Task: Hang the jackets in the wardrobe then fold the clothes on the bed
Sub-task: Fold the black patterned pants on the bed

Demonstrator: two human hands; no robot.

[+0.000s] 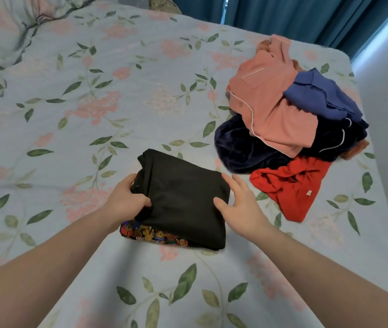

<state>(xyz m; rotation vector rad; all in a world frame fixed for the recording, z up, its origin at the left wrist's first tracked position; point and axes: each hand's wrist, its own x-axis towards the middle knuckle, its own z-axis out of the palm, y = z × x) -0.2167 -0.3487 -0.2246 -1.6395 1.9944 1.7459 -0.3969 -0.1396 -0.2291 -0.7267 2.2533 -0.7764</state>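
Folding stage. My left hand (126,197) grips the near-left edge of the folded black cloth garment (183,200), stacked on a cartoon-print fabric piece (155,235); right hand (237,204), fingers spread, rests on its right edge. Next, probably: release, reach right for the unfolded heap (282,119).

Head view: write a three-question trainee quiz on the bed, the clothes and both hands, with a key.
1. True or false: the folded black garment lies on top of a folded patterned garment.
2. Multiple choice: which piece of the unfolded pile lies nearest the person? A) the pink pyjama top B) the blue garment C) the red garment
3. Fill in: the left hand has its grip on the black garment's ____ edge, while the right hand rests open at the opposite edge.

Key: 1 true; 2 C; 3 left.
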